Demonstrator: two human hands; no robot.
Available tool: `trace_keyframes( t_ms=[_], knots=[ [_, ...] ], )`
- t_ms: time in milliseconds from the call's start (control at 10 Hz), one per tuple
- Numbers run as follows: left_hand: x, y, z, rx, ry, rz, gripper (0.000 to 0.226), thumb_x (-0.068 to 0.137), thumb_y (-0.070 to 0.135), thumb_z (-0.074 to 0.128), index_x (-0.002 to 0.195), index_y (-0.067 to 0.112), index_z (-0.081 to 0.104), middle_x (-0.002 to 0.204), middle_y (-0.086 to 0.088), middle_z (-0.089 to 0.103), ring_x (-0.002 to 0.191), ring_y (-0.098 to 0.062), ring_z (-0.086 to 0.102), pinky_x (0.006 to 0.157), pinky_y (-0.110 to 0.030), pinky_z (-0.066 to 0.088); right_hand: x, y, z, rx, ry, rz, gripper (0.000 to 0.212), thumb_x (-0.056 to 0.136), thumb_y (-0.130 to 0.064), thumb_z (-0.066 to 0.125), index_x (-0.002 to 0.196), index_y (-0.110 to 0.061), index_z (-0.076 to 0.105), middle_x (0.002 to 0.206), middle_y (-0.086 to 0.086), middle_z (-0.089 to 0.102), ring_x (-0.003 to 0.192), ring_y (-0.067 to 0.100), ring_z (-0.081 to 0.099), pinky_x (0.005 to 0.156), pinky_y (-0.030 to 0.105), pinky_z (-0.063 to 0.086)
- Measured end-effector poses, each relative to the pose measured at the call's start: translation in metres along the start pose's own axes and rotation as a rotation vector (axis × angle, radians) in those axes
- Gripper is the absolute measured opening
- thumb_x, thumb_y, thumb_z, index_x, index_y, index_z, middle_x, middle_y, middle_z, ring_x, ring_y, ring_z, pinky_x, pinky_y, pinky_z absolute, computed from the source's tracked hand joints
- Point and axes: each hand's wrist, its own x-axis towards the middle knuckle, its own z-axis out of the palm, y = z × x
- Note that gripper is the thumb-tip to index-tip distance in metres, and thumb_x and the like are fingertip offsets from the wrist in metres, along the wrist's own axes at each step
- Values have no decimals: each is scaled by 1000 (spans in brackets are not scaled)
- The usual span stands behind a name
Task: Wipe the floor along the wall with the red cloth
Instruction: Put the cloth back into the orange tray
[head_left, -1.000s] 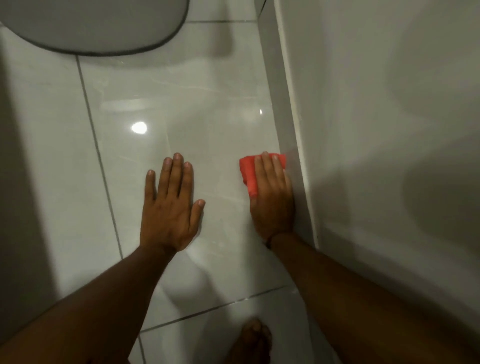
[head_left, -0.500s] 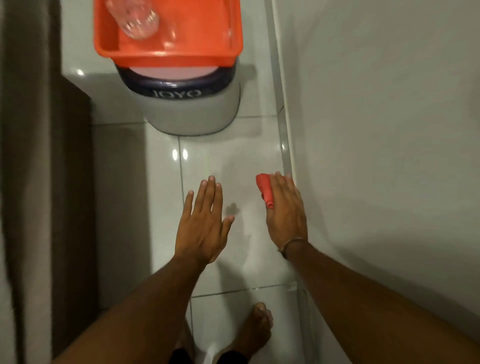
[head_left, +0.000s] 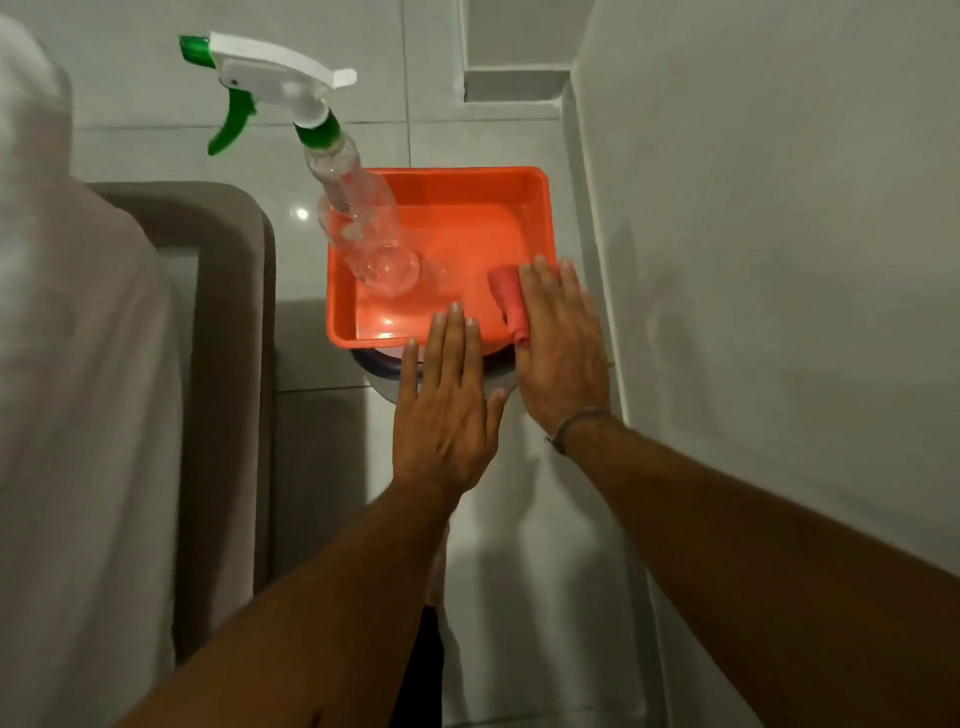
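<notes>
My right hand (head_left: 561, 343) holds the folded red cloth (head_left: 511, 301) under its fingers, raised off the floor over the near right corner of an orange tray (head_left: 540, 218). Most of the cloth is hidden beneath the hand. My left hand (head_left: 447, 400) is flat with fingers together and holds nothing; it hovers by the tray's near rim. The white wall (head_left: 779, 260) rises on the right, and the pale tiled floor (head_left: 519, 571) runs along its base.
A clear spray bottle (head_left: 358, 218) with a white and green trigger stands in the tray. The tray rests on a grey container (head_left: 384, 376). A brown-edged piece of furniture (head_left: 228, 364) and a white fabric (head_left: 78, 415) fill the left side.
Both hands lifted from the floor and moved forward over the orange tray. The view rose, bringing the tray and spray bottle close.
</notes>
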Motion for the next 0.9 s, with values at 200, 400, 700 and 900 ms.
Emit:
trace_keyframes(
  t_ms=[200,400,700,900],
  knots=[
    [37,-31,4,22,-84,6,80,113,55,19,175,5,14,185,-18,7,172,-34,6,139,-61,13,95,-2,43,-117,-112,-10,55,108,-19,43,161,-12,30,169,12,29,159,32,16,129,54,19],
    [43,-36,27,82,-68,-4,79,110,51,34,171,1,29,181,-23,25,169,-36,24,135,-63,28,121,15,85,-316,-334,-21,66,108,-22,44,164,-16,10,174,11,9,161,33,1,129,48,2],
    [42,-39,35,54,-23,17,79,110,52,33,171,1,31,181,-23,26,169,-37,25,134,-63,28,120,21,95,-306,-585,47,96,101,-66,34,161,-14,-21,170,13,-27,157,34,-25,129,53,-9],
    [45,-36,16,17,-58,11,80,111,52,28,173,1,23,182,-22,19,171,-36,18,136,-62,24,118,9,80,-259,-552,87,94,102,-64,31,160,-12,-21,170,13,-27,157,32,-25,130,53,-4]
  ],
)
